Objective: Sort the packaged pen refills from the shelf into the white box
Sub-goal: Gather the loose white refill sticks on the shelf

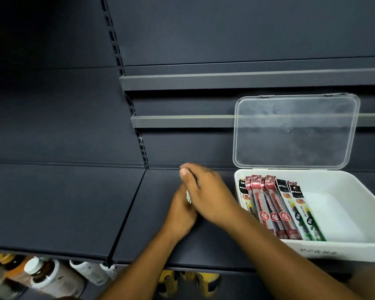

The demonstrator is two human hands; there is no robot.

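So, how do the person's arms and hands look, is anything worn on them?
Both forearms are bare up to the picture's lower edge: no sleeves show. The left hand and the right hand carry no gloves, and no ring, watch or bracelet is visible on the parts that show. Fingernails are short and unpainted where they can be seen.

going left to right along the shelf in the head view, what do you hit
bare dark shelf → left hand → right hand, laid partly over the left → red refill packs in the white box → black and green refill packs → bare floor of the box on its right side
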